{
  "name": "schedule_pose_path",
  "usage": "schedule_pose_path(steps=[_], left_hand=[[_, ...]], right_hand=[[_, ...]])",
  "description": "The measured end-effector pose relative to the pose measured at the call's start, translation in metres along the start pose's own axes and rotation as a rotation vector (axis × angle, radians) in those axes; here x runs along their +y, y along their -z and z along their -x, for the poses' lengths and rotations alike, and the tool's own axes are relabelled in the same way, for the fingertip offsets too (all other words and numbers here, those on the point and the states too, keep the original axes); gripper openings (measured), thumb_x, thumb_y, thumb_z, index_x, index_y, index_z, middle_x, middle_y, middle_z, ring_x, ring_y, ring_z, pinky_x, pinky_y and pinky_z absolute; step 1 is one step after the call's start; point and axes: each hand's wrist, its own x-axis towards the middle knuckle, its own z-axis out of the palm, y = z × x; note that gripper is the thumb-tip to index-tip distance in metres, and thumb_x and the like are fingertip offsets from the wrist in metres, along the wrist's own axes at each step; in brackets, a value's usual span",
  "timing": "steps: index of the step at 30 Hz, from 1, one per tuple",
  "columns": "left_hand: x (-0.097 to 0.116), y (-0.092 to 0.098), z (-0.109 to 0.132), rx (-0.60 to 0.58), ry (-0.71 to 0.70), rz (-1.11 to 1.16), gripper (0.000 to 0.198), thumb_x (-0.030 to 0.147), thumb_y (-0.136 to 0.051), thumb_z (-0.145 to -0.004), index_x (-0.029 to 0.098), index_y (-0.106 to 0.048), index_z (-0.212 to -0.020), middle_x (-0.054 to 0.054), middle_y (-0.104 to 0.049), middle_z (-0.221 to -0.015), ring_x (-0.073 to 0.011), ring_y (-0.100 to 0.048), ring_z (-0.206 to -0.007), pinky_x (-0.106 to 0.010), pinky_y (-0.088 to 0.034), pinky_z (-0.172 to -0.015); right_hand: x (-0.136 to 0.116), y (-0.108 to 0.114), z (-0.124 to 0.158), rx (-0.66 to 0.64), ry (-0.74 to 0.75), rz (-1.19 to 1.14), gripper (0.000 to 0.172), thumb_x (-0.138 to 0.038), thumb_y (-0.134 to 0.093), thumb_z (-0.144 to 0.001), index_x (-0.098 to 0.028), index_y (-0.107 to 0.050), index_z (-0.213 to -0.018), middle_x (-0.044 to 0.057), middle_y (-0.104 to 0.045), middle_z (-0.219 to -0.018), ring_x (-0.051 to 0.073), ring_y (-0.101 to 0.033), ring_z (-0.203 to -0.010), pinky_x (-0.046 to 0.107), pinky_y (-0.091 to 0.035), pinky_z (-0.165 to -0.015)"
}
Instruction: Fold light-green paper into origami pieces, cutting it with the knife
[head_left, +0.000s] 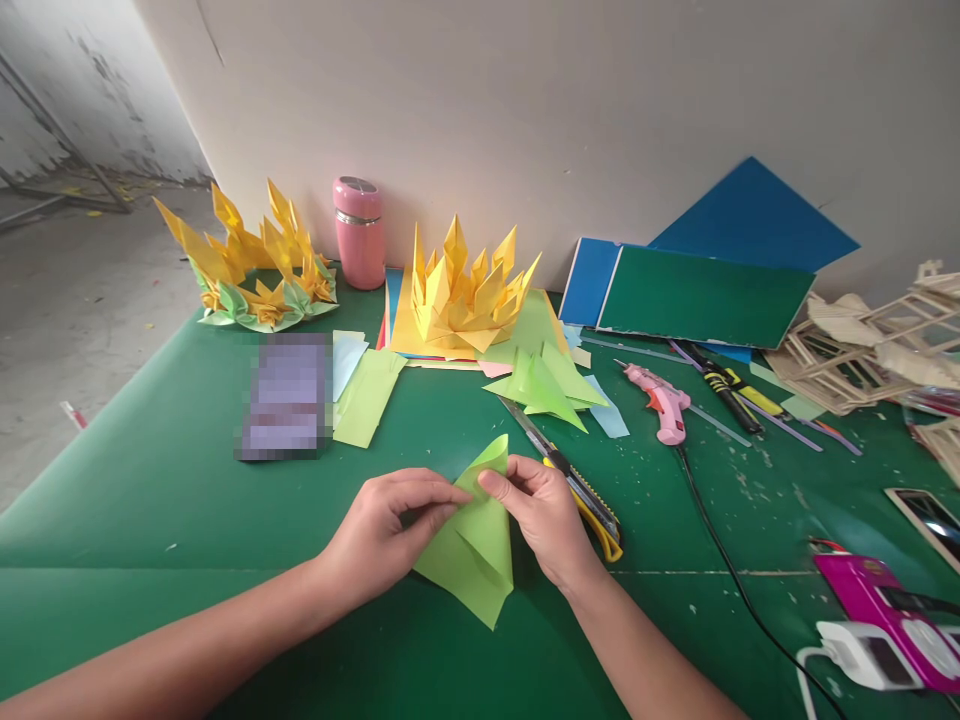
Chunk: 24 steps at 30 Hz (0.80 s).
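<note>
The sheet [480, 545] is green paper, partly folded, located between the two hands above the near middle of the tabletop [150, 540]. Its upper corner points away from the person; its lower corner points toward the person. Whether the lower corner contacts the tabletop cannot be determined.

Left hand [399, 522]: nearly closed. Thumb and forefinger are brought together at the left edge of the sheet, gripping it; the other fingers are bent alongside.

Right hand [546, 512]: nearly closed. The thumb presses the front face of the sheet near its upper corner; the fingers are curled, their tips partly hidden. The sheet is pinched at this point.

The cutter [568, 472] lies just beside the right hand, blade pointing away toward the folded pieces [547, 388]. The glue gun [660, 402] lies farther right. The flower [469, 305] stands beyond the folded pieces.
</note>
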Motion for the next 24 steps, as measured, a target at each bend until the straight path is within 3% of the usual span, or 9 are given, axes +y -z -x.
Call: schedule_pose_path(steps=[3, 10, 24], left_hand=[[-0.0008, -0.0001, 0.0, 0.003, -0.008, -0.004, 0.019, 0.015, -0.056, -0.086, 0.02, -0.074, -0.088, -0.003, -0.074, -0.08, -0.0138, -0.069, -0.071, -0.02, -0.055, -0.064], [0.0002, -0.0013, -0.0003, 0.006, -0.002, 0.005, 0.02, 0.011, -0.056, -0.082, 0.019, -0.073, -0.088, -0.005, -0.072, -0.083, -0.0135, -0.067, -0.07, -0.019, -0.053, -0.059], [-0.0015, -0.0001, -0.0014, 0.035, 0.003, -0.013, 0.015, 0.017, -0.06, -0.084, 0.019, -0.074, -0.082, -0.002, -0.072, -0.072, -0.0123, -0.065, -0.063, -0.019, -0.052, -0.057]], right_hand=[[0.0013, 0.0002, 0.0005, 0.003, 0.015, 0.006, 0.045, -0.053, -0.078, -0.06, -0.018, -0.05, -0.052, -0.006, -0.042, -0.051, 0.009, -0.035, -0.053, 0.023, -0.03, -0.051], [-0.0003, -0.0002, 0.0, -0.029, -0.001, 0.011, 0.036, -0.05, -0.079, -0.059, -0.017, -0.063, -0.061, -0.003, -0.056, -0.058, 0.012, -0.046, -0.057, 0.025, -0.038, -0.057], [0.0017, -0.0003, 0.0005, -0.037, 0.024, 0.066, 0.039, -0.053, -0.076, -0.062, -0.017, -0.06, -0.059, -0.004, -0.051, -0.055, 0.011, -0.042, -0.055, 0.024, -0.036, -0.053]])
